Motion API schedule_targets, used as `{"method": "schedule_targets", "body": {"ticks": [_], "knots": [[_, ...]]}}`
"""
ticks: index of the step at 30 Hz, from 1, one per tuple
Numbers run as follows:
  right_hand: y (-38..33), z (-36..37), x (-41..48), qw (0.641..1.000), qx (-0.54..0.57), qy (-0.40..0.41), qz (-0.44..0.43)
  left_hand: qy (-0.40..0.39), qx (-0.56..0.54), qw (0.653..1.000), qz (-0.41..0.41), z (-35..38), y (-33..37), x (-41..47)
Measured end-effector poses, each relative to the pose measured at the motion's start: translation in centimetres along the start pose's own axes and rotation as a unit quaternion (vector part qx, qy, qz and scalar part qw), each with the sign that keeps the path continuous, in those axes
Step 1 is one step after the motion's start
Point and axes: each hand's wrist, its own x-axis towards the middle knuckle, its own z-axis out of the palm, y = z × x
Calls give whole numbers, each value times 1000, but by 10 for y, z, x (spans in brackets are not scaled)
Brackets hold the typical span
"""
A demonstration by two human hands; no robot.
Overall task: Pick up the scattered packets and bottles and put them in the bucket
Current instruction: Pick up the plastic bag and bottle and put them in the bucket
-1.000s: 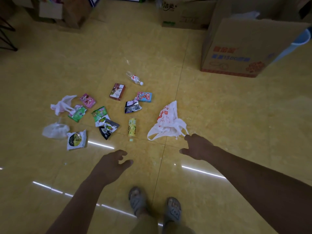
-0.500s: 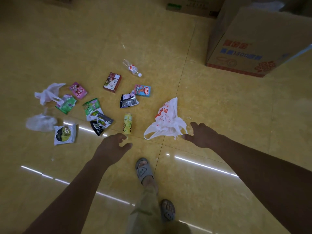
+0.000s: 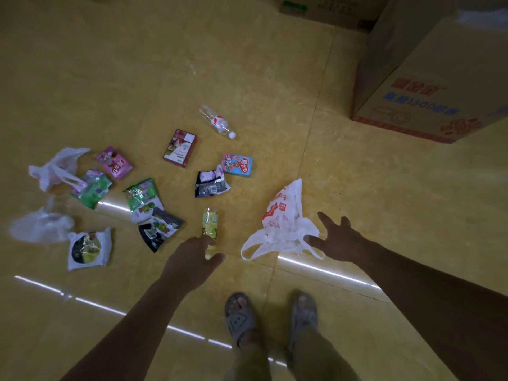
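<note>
Head view. Glossy mottled yellow floor tiles [image 3: 247, 64], streaked with reflected light.

Left hand [image 3: 192, 259] empty, fingers loosely curved, poised over the cap end of a slim yellow-green bottle [image 3: 210, 224] lying flat. Contact not determinable.

Right hand [image 3: 339, 240] empty, fingers spread wide, at 3 o'clock of a crumpled white plastic bag [image 3: 286, 224] with red print. Fingertips at its wrinkled edge.

Clock positions from the yellow-green bottle:
- At 12: clear ribbed plastic bottle [image 3: 217, 122], white cap, on its side.
- At 11: rectangular maroon carton [image 3: 180, 148].
- At 1: blue carton [image 3: 237, 165], beside a creased black-and-white packet [image 3: 210, 184].
- At 9 to 10: shiny green foil packets [image 3: 140, 193], pink carton [image 3: 114, 162], dark packet [image 3: 159, 229].
- At 8 to 9: white pouch [image 3: 88, 247] with round dark picture.

Large printed cardboard box [image 3: 439, 78] at 2, well apart.
</note>
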Motion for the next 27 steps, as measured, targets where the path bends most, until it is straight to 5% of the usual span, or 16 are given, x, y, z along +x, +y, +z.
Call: {"method": "schedule_targets", "body": {"ticks": [27], "knots": [[-39, 104, 314, 995, -49, -39, -77, -22, -7, 995, -102, 152, -63, 253]]}}
